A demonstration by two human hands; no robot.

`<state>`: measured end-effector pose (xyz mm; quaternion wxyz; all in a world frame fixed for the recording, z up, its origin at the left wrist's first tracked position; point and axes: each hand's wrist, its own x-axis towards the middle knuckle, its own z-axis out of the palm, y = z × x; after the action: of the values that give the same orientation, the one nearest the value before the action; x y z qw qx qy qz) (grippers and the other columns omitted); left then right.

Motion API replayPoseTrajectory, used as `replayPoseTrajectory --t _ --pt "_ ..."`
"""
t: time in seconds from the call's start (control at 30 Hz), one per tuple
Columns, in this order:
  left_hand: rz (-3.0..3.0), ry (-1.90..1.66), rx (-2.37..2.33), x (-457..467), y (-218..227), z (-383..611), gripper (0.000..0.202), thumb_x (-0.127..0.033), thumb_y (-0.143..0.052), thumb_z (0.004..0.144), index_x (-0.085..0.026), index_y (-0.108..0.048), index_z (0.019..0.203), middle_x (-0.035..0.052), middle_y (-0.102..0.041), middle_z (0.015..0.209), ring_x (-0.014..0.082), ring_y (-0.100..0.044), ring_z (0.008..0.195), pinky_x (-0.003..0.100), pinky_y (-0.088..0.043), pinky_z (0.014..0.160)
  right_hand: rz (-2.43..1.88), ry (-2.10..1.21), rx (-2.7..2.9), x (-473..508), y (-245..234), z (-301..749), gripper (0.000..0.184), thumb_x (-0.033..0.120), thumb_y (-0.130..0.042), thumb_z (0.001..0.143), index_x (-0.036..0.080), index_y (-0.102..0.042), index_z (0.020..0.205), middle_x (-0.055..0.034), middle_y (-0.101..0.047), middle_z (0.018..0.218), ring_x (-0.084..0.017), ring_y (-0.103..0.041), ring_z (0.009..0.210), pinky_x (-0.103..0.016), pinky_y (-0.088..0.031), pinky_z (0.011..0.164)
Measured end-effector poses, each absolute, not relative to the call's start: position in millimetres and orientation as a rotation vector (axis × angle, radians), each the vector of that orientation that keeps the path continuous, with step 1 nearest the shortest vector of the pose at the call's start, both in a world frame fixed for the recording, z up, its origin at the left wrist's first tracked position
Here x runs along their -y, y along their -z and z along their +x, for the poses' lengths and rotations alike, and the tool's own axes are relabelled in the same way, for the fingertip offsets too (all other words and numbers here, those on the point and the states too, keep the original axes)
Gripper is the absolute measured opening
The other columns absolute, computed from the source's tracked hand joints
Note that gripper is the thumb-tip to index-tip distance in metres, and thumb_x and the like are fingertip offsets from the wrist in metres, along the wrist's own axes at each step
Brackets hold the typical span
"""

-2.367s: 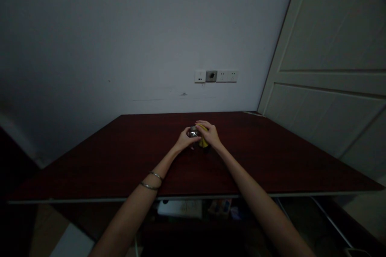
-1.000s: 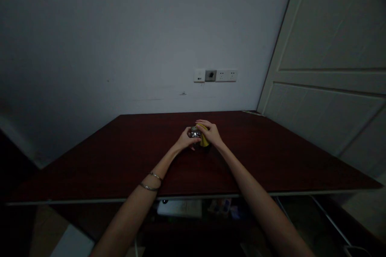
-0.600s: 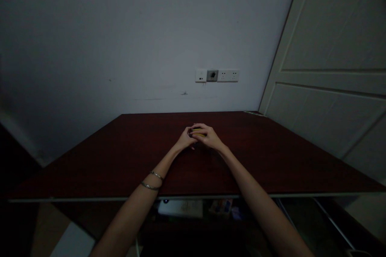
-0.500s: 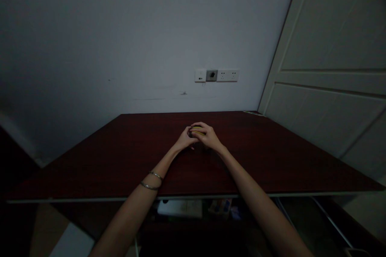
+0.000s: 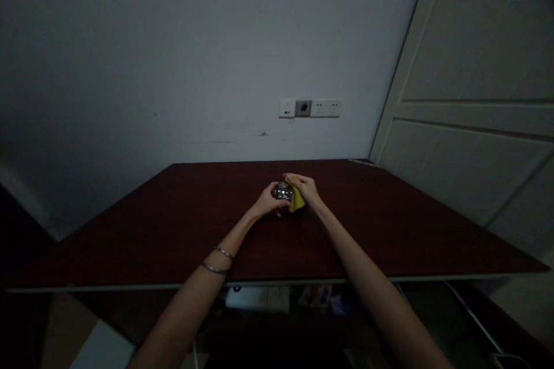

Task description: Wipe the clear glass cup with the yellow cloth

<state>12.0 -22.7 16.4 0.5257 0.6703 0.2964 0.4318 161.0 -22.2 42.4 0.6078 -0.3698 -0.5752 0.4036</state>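
Observation:
Both of my hands meet over the middle of a dark red-brown table (image 5: 173,230). My left hand (image 5: 269,200) is closed around a small shiny silver object (image 5: 283,191); what it is I cannot make out in the dim light. My right hand (image 5: 306,189) presses a folded yellow cloth (image 5: 298,200) against the object's right side, fingers curled on the cloth. Two thin bangles (image 5: 219,259) sit on my left forearm.
A pale wall with a row of sockets (image 5: 310,108) stands behind the table. A white panelled door (image 5: 471,104) fills the right side. Under the table's near edge lie a white box (image 5: 258,298) and some small items. The room is dim.
Half a second ago my right hand lay over the object and hid it. Now it has drawn back to the right, so the silver object and the yellow cloth show again.

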Motion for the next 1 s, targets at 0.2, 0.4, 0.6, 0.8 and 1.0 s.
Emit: replayPoseTrajectory --t 0.2,0.4,0.6,0.8,1.0 --pt "1.457 -1.073 -0.713 21 -17 8 0.065 -0.048 -0.069 0.058 -0.014 -0.045 0.108 0.0014 -0.057 0.075 0.0097 -0.054 0.046 0.026 -0.049 0.039 -0.720 -1.144 1.530 36 -50 166 0.062 0.039 -0.067 0.063 0.024 -0.049 0.121 -0.0042 -0.059 0.111 -0.020 -0.058 0.093 -0.030 -0.046 0.079" --pt "1.312 -0.988 -0.689 21 -19 3 0.063 -0.060 -0.061 0.060 -0.011 -0.049 0.098 -0.0015 -0.053 0.059 0.0080 -0.048 0.039 0.028 -0.050 0.040 -0.748 -1.006 1.763 40 -48 166 0.092 0.030 -0.075 0.053 0.027 -0.029 0.133 -0.0070 -0.045 0.128 -0.022 -0.050 0.107 -0.036 -0.040 0.091" --pt "1.293 -0.895 -0.687 18 -18 1 0.055 -0.061 -0.054 0.066 -0.012 -0.051 0.091 -0.0036 -0.049 0.052 0.0062 -0.044 0.037 0.030 -0.052 0.044 -0.793 -0.745 1.769 30 -35 161 0.087 0.027 -0.076 0.050 0.025 -0.038 0.128 -0.0080 -0.046 0.127 -0.022 -0.046 0.113 -0.039 -0.035 0.097" --pt "1.335 -0.860 -0.637 15 -16 -2 0.060 -0.067 -0.050 0.064 -0.013 -0.052 0.091 -0.0008 -0.052 0.058 0.0066 -0.046 0.039 0.030 -0.051 0.044 -0.844 -0.878 1.652 28 -37 160 0.085 0.027 -0.075 0.051 0.022 -0.039 0.127 -0.0076 -0.056 0.116 -0.019 -0.056 0.099 -0.034 -0.045 0.086" --pt "1.565 -0.853 -0.703 13 -19 -6 0.062 -0.048 -0.067 0.061 -0.011 -0.048 0.107 -0.0036 -0.052 0.058 0.0064 -0.047 0.040 0.027 -0.050 0.043 -0.869 -1.138 1.330 31 -42 158 0.072 0.031 -0.074 0.053 0.019 -0.049 0.119 -0.0075 -0.063 0.104 -0.018 -0.062 0.081 -0.028 -0.050 0.067"
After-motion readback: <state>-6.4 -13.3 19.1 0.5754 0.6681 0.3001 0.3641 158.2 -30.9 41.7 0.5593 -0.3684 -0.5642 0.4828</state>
